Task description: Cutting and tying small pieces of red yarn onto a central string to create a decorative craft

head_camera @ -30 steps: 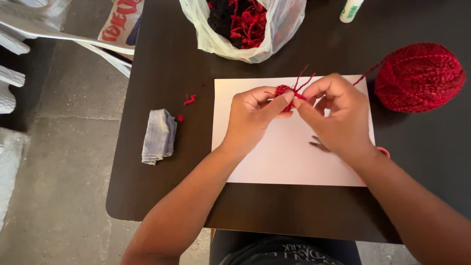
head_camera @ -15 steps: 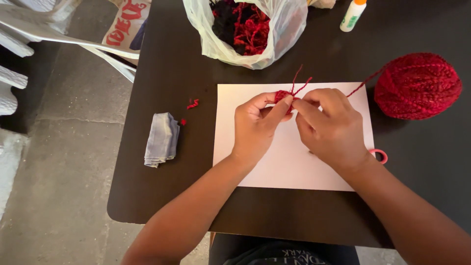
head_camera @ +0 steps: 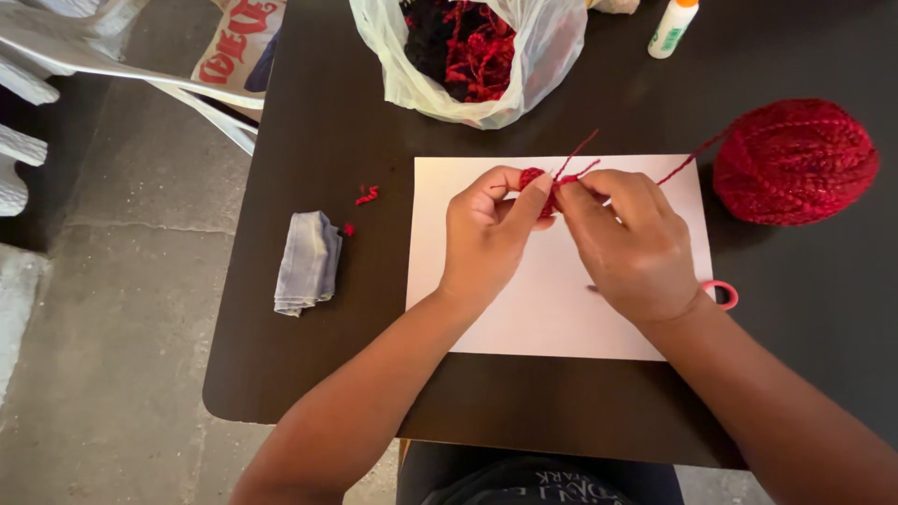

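Note:
My left hand point(head_camera: 486, 238) and my right hand point(head_camera: 631, 248) meet over a white sheet of paper point(head_camera: 552, 318) on a dark table point(head_camera: 327, 122). Between their fingertips they pinch a small bundle of red yarn point(head_camera: 545, 184), with loose ends sticking up. A red strand runs from it to a big red yarn ball point(head_camera: 795, 161) at the right. Under my right wrist a pink scissors handle point(head_camera: 722, 294) shows; the rest of the scissors is hidden.
A clear plastic bag point(head_camera: 468, 56) with red and black yarn stands at the table's far edge, a white glue bottle point(head_camera: 672, 26) beside it. A folded grey cloth point(head_camera: 307, 262) and small red yarn scraps point(head_camera: 367, 194) lie at the left. A white chair point(head_camera: 56, 56) stands on the concrete floor.
Both hands stay pinched on the red yarn bundle over the paper, with only small finger shifts. The view has tilted slightly.

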